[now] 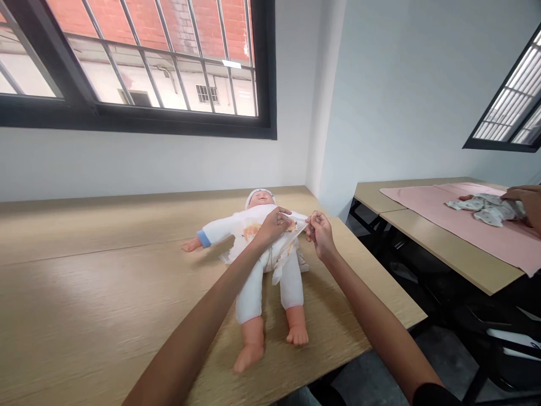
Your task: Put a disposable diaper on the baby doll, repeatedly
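Observation:
A baby doll [249, 293] lies on its back on the wooden table, its feet toward me. It wears white clothes, a blue cuff on one sleeve and a white cap. Around its middle is a thin white diaper [285, 256] with an orange print, its edge frilled. My left hand [273, 224] rests on the doll's belly over the diaper, fingers stretched toward the right. Beside the doll's waist, my right hand [320, 232] is closed in a pinch on the diaper's side, which is drawn out taut.
The table [84, 316] ends at a right edge near my right forearm. Across a gap stands a second table with a pink cloth [456, 217], where another person's hand [526, 203] touches patterned baby clothes [490, 210]. A barred window [169, 56] is ahead.

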`<action>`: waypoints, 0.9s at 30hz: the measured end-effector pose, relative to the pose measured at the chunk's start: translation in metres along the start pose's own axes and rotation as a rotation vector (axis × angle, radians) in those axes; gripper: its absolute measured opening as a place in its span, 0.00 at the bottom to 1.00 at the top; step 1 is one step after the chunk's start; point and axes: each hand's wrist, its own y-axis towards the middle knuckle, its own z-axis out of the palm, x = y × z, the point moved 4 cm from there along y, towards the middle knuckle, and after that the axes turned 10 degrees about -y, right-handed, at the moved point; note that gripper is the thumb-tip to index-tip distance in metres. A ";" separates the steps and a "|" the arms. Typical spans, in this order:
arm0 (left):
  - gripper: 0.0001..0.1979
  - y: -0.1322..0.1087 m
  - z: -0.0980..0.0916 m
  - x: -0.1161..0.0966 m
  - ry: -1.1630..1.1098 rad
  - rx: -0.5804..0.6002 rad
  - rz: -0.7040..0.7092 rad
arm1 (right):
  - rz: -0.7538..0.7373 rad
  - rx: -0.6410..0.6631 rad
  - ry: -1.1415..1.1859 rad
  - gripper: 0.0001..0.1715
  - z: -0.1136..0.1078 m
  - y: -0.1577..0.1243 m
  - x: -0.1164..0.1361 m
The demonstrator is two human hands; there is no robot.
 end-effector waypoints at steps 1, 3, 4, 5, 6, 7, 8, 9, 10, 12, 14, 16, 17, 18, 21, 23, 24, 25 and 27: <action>0.13 0.001 0.000 0.002 -0.006 0.004 0.000 | 0.012 0.002 0.016 0.16 -0.001 0.000 -0.001; 0.13 0.002 0.000 0.006 -0.026 0.016 0.002 | 0.032 0.006 0.056 0.16 -0.002 0.001 -0.002; 0.13 0.003 0.000 0.008 -0.036 0.023 0.003 | 0.040 0.008 0.077 0.16 -0.002 0.001 -0.002; 0.14 0.003 0.000 0.009 -0.043 0.029 0.003 | 0.049 0.011 0.098 0.16 -0.003 0.002 -0.002; 0.14 0.004 0.000 0.011 -0.042 0.032 0.005 | 0.059 0.013 0.118 0.16 -0.003 0.002 -0.001; 0.14 0.004 0.000 0.011 -0.034 0.032 0.008 | 0.068 0.012 0.137 0.16 -0.005 0.003 0.000; 0.14 0.004 0.000 0.011 -0.024 0.029 0.012 | 0.078 0.010 0.154 0.16 -0.006 0.003 0.001; 0.14 0.004 0.000 0.011 -0.016 0.026 0.015 | 0.084 0.009 0.168 0.16 -0.007 0.004 0.003; 0.14 0.003 0.000 0.010 -0.010 0.025 0.018 | 0.090 0.009 0.178 0.16 -0.009 0.006 0.005; 0.13 0.002 0.001 0.008 -0.008 0.021 0.019 | 0.102 0.007 0.195 0.16 -0.013 0.008 0.008; 0.12 0.001 0.001 0.006 -0.009 0.015 0.017 | 0.122 0.001 0.219 0.16 -0.017 0.011 0.010; 0.12 0.001 0.001 0.005 -0.004 0.009 0.013 | 0.148 -0.011 0.251 0.15 -0.019 0.013 0.010; 0.12 0.001 0.001 0.004 -0.003 0.008 0.011 | 0.156 -0.009 0.263 0.15 -0.020 0.014 0.010; 0.12 0.001 0.001 0.004 -0.004 0.008 0.008 | 0.160 -0.002 0.270 0.15 -0.020 0.014 0.011; 0.11 0.001 0.002 0.004 -0.010 0.014 -0.003 | 0.155 0.022 0.272 0.15 -0.022 0.015 0.013; 0.11 0.001 0.002 0.003 -0.008 0.018 -0.011 | 0.145 0.014 0.283 0.15 -0.025 0.017 0.015; 0.11 0.001 0.002 0.003 -0.003 0.019 -0.016 | 0.139 0.003 0.295 0.15 -0.028 0.018 0.015; 0.10 0.001 0.002 0.003 0.005 0.019 -0.020 | 0.133 -0.010 0.309 0.15 -0.031 0.020 0.016; 0.10 0.001 0.002 0.002 0.027 0.021 -0.018 | 0.121 -0.041 0.335 0.14 -0.039 0.024 0.016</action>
